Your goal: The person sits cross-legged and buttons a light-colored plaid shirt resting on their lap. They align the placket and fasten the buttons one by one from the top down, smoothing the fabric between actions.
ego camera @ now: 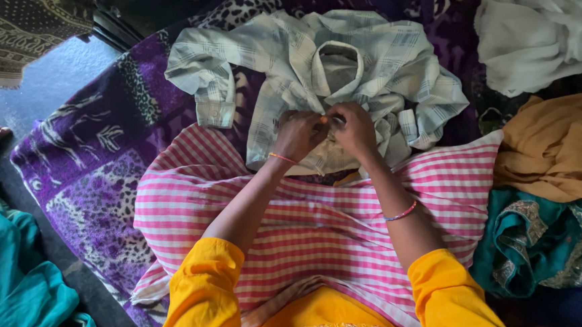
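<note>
Purple animal-print bedding (pixel 102 172) carries a pale plaid shirt (pixel 351 66), collar up, its lower edge overlapping a pink checked cloth (pixel 314 232). Just below the shirt's collar, the left hand (pixel 297 133) and right hand (pixel 354 128) meet, both closed, fingers pinching the shirt's front placket. Right of the shirt lie white (pixel 534 37), mustard (pixel 561 146) and teal garments (pixel 542 239).

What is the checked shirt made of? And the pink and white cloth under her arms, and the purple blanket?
The checked shirt looks like thin woven cotton: it creases softly and has a matte finish. The pink and white cloth seems a similar light woven fabric, lying flat with small folds. The purple blanket looks thicker and slightly fuzzy, maybe fleece. Both hands pinch the shirt front.
</note>
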